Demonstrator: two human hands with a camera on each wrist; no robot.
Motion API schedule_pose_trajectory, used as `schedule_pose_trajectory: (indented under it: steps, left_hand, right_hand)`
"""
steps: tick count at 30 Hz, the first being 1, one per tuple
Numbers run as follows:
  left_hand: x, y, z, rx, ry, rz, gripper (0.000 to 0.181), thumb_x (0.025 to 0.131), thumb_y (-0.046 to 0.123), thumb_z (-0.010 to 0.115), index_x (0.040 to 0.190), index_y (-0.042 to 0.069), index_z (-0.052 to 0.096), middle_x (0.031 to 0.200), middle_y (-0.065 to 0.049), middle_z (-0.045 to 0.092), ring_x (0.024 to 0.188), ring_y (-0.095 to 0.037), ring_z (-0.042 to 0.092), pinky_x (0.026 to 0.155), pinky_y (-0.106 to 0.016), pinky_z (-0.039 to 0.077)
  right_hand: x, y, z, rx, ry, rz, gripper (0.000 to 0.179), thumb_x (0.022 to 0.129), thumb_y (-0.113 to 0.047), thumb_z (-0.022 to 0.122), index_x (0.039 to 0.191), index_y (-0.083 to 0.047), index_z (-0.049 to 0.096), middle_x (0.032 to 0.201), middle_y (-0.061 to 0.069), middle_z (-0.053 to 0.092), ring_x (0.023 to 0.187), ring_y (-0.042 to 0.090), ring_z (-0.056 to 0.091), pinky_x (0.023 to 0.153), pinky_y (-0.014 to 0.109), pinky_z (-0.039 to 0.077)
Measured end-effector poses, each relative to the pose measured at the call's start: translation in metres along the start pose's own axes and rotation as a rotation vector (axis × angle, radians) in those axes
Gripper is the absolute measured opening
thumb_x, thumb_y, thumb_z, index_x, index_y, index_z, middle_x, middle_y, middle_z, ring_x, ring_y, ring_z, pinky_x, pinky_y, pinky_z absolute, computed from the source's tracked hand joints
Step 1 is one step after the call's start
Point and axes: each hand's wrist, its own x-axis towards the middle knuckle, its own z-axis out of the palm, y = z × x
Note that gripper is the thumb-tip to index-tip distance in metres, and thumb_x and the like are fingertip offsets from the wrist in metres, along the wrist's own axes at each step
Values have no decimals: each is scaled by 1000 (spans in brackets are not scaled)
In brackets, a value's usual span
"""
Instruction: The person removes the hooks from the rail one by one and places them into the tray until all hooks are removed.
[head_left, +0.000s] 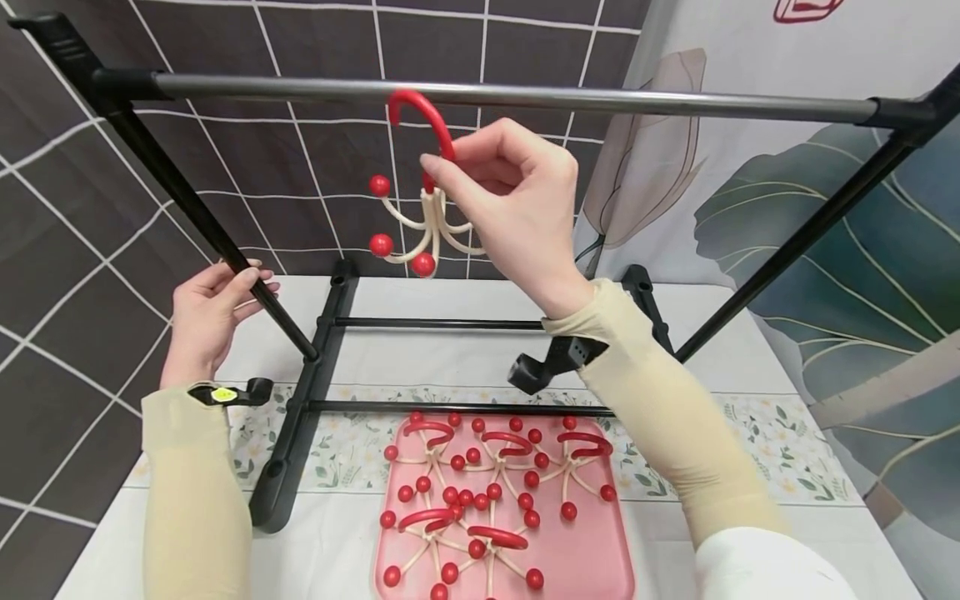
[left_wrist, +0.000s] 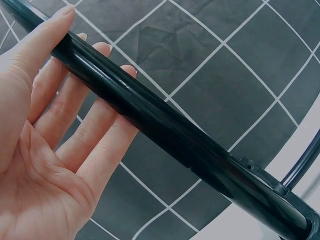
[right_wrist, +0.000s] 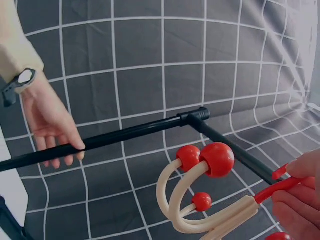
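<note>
My right hand (head_left: 521,196) pinches a small multi-arm hanger by its red hook (head_left: 427,112), between thumb and fingers. Cream arms (right_wrist: 182,215) curve out below the hook, tipped with red balls (right_wrist: 217,160). The hook's curved top overlaps the rack's grey top bar (head_left: 600,100) in the head view; whether they touch I cannot tell. At the left, my left hand (head_left: 213,312) holds the rack's slanted black post (left_wrist: 135,105), thumb in front and fingers behind it.
A pink tray (head_left: 577,550) bears several similar hangers in front of the rack. Black feet (head_left: 288,467) and lower crossbars (head_left: 442,323) stand on the white, flower-banded tablecloth (head_left: 765,450). Dark grid-patterned cloth (head_left: 322,42) hangs behind; a leaf-print curtain (head_left: 825,208) is at right.
</note>
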Motion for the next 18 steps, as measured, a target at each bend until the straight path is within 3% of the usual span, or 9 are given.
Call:
schedule_pose_trajectory:
  steps: [7, 13, 18]
  left_hand:
    - [0, 1, 0, 5, 8, -5, 16, 95, 2, 71, 110, -2, 72, 96, -9, 75, 85, -19, 76, 78, -27, 60]
    - [0, 1, 1, -7, 3, -1, 19, 95, 1, 71, 112, -7, 70, 96, -10, 75, 85, -20, 76, 78, -27, 60]
    - [-1, 1, 1, 0, 6, -1, 18, 95, 2, 71, 111, -6, 71, 96, -10, 75, 85, -19, 76, 78, -27, 60]
  right_hand:
    - [-19, 2, -21, -44, -23, 43, 15, 86, -4, 83, 92, 4, 73, 87, 6, 76, 74, 21, 74, 72, 37, 62]
    - [-37, -2, -36, -58, -14, 163, 14, 84, -1, 84, 91, 3, 74, 85, 6, 76, 73, 21, 74, 67, 32, 61]
    - [-52, -5, -50, -87, -34, 245, 13, 83, 1, 84, 92, 2, 74, 86, 8, 75, 69, 21, 71, 52, 27, 52]
